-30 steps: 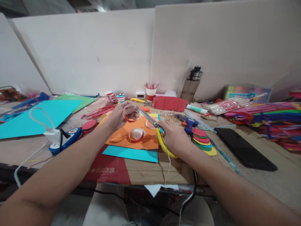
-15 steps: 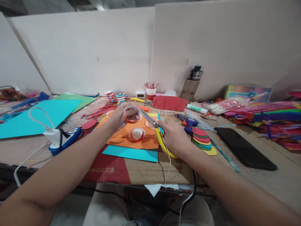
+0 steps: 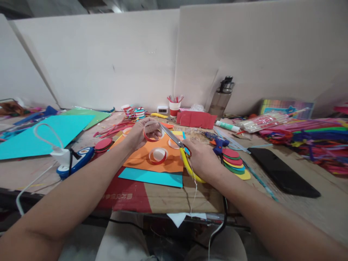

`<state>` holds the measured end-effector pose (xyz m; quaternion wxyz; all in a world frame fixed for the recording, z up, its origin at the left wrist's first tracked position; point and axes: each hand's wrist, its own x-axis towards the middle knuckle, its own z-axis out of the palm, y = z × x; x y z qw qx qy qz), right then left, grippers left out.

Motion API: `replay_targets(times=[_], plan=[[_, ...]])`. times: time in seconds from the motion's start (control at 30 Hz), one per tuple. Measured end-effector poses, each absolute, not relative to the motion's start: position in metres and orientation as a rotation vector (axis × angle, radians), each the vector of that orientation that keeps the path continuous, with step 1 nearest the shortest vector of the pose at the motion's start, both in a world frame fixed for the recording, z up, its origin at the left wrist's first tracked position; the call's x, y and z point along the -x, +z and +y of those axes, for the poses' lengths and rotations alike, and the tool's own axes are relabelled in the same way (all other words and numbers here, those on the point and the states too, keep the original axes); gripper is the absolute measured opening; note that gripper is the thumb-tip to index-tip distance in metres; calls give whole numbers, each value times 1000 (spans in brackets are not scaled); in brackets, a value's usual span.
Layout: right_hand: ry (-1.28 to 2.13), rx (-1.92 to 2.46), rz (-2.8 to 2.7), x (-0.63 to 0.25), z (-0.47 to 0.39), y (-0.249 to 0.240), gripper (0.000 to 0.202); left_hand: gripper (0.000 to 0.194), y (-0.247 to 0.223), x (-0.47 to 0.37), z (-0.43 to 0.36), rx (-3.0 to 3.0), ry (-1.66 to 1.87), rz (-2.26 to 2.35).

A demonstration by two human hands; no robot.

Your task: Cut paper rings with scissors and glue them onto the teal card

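Observation:
Between the fingers of my left hand (image 3: 144,133) is a red-and-white paper ring (image 3: 148,139), held up over the orange sheet (image 3: 138,159). My right hand (image 3: 202,159) grips yellow-handled scissors (image 3: 187,165). Their metal blades point up and left, with the tips at the ring near my left fingertips; whether they touch the paper I cannot tell. A second red-and-white paper ring (image 3: 158,156) lies on the orange sheet below the blades. Under that sheet a turquoise sheet (image 3: 154,177) sticks out toward me. A loose white thread hangs beside the scissor handles.
Right of my right hand are a blue glue gun (image 3: 219,144), coloured paper discs (image 3: 233,161) and a black phone (image 3: 282,170). A dark bottle (image 3: 220,98) and a red-and-white cup (image 3: 174,107) stand at the back. A plugged blue power strip (image 3: 76,162) lies beside my left forearm.
Almost nothing differs. My left hand and the paper ring have shifted very slightly, while the scissors stay in nearly the same place.

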<state>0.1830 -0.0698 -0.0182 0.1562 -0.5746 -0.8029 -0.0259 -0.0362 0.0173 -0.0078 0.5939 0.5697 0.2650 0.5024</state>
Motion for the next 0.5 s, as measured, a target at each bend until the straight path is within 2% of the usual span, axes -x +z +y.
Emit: replay_targets(times=[0.13, 0.5], plan=[[-67, 1658, -2292, -183, -70, -18, 33, 32, -7, 36, 17, -1357, 1241, 620], [-87, 1658, -2293, -183, -70, -17, 42, 31, -9, 35, 15, -1353, 1157, 610]])
